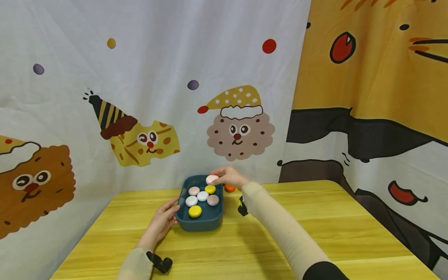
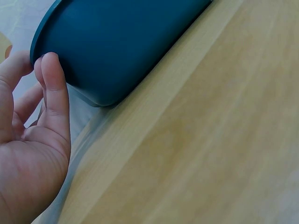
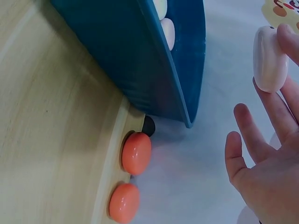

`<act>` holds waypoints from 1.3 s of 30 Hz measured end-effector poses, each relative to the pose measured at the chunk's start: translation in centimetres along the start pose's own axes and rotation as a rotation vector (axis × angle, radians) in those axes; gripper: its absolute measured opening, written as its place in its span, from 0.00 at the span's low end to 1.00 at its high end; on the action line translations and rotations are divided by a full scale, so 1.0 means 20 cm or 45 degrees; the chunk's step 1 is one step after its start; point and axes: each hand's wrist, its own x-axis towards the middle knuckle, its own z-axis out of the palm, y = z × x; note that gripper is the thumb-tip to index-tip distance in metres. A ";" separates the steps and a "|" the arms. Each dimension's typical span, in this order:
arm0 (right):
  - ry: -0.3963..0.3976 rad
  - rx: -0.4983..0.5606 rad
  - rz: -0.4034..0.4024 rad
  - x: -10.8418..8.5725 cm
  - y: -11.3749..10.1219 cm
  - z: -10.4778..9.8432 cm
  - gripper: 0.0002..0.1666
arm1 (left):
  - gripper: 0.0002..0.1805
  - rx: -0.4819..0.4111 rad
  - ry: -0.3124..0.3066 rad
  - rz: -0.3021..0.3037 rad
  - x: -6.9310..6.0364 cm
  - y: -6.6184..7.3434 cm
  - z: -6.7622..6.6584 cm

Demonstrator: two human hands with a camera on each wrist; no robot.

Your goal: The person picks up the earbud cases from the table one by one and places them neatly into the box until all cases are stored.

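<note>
A dark blue rectangular box [image 1: 201,224] stands near the back of the table. My left hand [image 1: 163,219] holds its left side, with fingertips at the rim in the left wrist view. Above the box's far right corner, my right hand [image 1: 229,177] pinches a pale pink rounded disc [image 3: 267,58] between thumb and fingers. Inside the box lie several glossy discs, among them a near yellow disc [image 1: 195,211], a white disc [image 1: 191,201] and a dusty pink disc [image 1: 213,200].
To the right of the box, two orange discs [image 3: 136,153] and a small black round thing [image 3: 148,126] sit near the table's back edge. A white curtain [image 1: 150,77] with cartoon prints hangs behind the wooden table [image 1: 280,225].
</note>
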 end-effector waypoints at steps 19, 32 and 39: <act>-0.148 -0.056 -0.031 0.06 0.04 0.08 0.26 | 0.31 -0.008 0.006 -0.023 -0.01 0.00 0.00; -0.165 -0.068 -0.012 0.05 0.00 0.12 0.26 | 0.31 -0.012 0.002 -0.034 -0.01 0.01 0.01; -0.251 -0.197 -0.029 0.03 -0.03 0.14 0.26 | 0.31 0.000 0.000 -0.036 -0.01 0.02 0.01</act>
